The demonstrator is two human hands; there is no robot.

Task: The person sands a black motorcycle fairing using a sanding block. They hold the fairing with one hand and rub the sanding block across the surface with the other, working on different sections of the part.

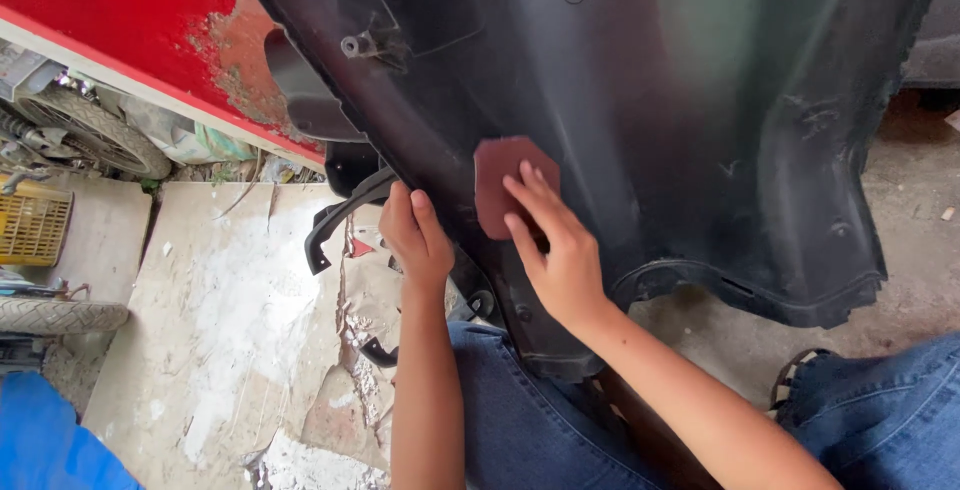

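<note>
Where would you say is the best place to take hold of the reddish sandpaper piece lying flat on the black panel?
Probably at the upper-left edge of the sandpaper piece, coming from the top. The right hand presses its lower right flat against the black panel, so only the bare upper corners are free. It lies flush, so a fingertip pinch that peels an edge up would suit. The left hand holds the panel's edge.

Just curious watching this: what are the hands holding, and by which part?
The left hand grips the black plastic panel by its lower edge. The right hand presses a reddish-brown sanding sheet flat against the panel with its fingers.
</note>
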